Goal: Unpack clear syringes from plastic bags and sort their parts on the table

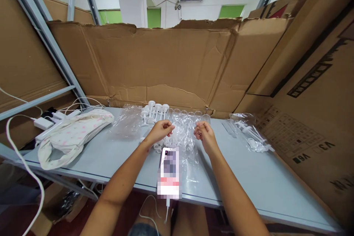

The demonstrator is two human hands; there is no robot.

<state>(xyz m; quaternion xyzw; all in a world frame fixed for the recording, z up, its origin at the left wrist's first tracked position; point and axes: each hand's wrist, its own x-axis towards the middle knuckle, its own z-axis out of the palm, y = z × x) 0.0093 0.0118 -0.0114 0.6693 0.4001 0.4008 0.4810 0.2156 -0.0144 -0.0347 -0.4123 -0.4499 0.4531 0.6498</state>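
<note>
A crinkled clear plastic bag [183, 129] is stretched between my two hands over the grey table. My left hand [163, 129] pinches its left side, fingers closed. On the right, my right hand [203, 132] has its fingers bent together at the bag's other side. White plunger-like plastic pieces [157, 108] stand in a group behind my left hand, with smaller white parts partly hidden below it. Clear cylinders [190, 113] lie in a row behind the bag. Nearer the table's front edge is a phone [168, 171] with a cable plugged in.
Flat clear bags [128, 121] lie to the left, beyond them a white cloth bag [74, 136] and a power strip [52, 127]. A filled plastic packet [250, 132] lies right. Cardboard walls [160, 62] enclose the table [238, 177] behind and at the sides.
</note>
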